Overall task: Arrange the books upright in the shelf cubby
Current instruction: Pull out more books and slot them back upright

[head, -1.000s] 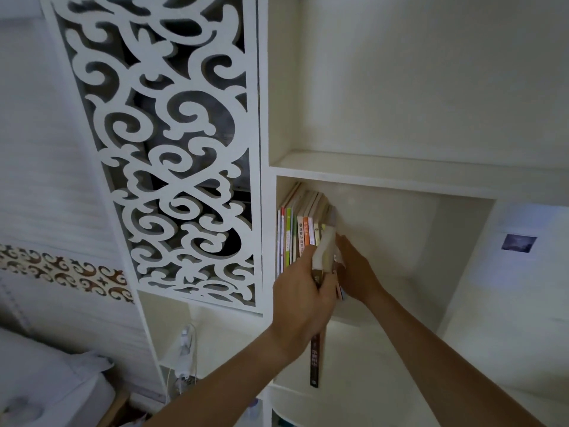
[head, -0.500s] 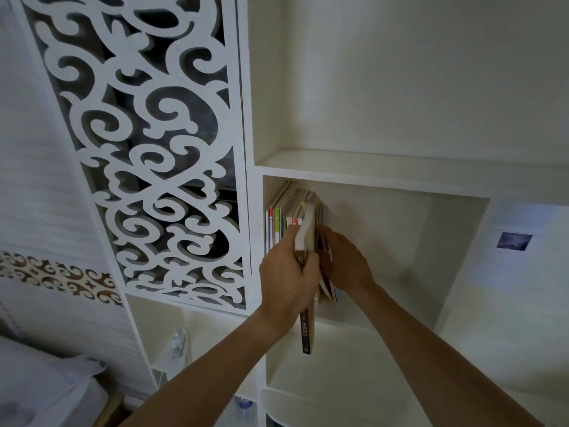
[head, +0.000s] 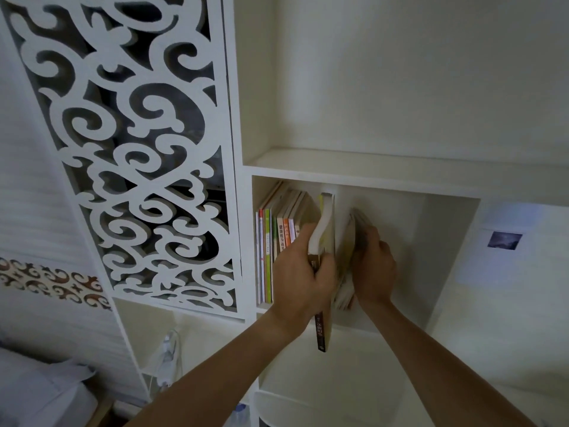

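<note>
Head view, left to right: scrollwork panel (head: 138, 155) beside the shelf cubby (head: 449, 272). Row of upright books (head: 278, 238) packed against the cubby's left wall, spines out. Left hand (head: 303, 282) next, fingers curled round a thick book (head: 324, 272) with a dark spine, held upright with its lower end hanging below the cubby floor. Just right, a small stack of books (head: 348, 263) gripped by the right hand (head: 374, 269), fingers wrapped over its far side. Compared with half a second ago, stack pulled rightward, gap opened beside the row. Likely meaning: room made for sliding the thick book in.
</note>
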{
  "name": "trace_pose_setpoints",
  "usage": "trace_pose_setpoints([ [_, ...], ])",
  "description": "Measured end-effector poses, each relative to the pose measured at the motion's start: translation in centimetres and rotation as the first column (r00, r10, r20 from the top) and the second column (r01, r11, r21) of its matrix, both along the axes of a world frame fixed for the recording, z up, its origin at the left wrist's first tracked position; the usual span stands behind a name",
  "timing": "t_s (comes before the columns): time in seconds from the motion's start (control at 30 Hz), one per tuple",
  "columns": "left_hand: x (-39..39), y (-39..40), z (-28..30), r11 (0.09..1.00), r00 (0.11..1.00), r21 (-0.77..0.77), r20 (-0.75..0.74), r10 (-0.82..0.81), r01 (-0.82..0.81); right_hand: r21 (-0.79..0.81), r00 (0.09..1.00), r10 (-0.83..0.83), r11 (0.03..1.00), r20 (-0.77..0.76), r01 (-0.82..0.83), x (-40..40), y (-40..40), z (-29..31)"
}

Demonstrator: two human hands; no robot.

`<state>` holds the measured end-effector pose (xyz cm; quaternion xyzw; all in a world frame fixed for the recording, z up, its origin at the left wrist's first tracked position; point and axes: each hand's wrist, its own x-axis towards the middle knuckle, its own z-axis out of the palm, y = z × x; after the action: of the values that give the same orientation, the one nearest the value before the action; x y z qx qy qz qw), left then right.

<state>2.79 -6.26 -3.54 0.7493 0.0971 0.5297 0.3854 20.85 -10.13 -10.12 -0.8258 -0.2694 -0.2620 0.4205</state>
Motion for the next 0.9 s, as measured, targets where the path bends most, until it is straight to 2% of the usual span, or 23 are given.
trace_pose_setpoints([
  [0.17,1.5,0.2,-0.4,0.998,0.999,0.044,0.027,-0.034,0.032,0.03,0.998,-0.046,0.999,0.034,0.045,1.2,-1.4,-0.2],
  [0.27,2.6,0.5,-1.0,0.997,0.999,0.07,-0.01,0.032,-0.031,0.033,0.998,-0.053,0.998,0.017,0.052,2.3,-2.1,-0.6],
  [0.37,4.0,1.2,-1.7,0.992,0.992,0.063,-0.066,0.11,-0.106,0.03,1.0,-0.001,1.0,0.02,0.0,2.8,-2.8,-0.6],
  [0.6,5.9,1.7,-3.3,0.992,0.993,0.101,-0.083,0.086,-0.078,0.009,0.992,0.123,0.992,0.037,-0.124,2.6,-3.5,-0.1],
  [0.8,8.5,4.5,-5.0,0.975,0.937,0.013,-0.272,0.217,-0.222,-0.057,0.988,0.148,0.988,0.048,-0.145,1.6,-2.9,0.4],
  [0.9,9.0,5.6,-5.4,0.958,0.915,0.026,-0.292,0.279,-0.284,-0.068,0.986,0.158,0.986,0.051,-0.155,1.3,-2.7,0.5],
])
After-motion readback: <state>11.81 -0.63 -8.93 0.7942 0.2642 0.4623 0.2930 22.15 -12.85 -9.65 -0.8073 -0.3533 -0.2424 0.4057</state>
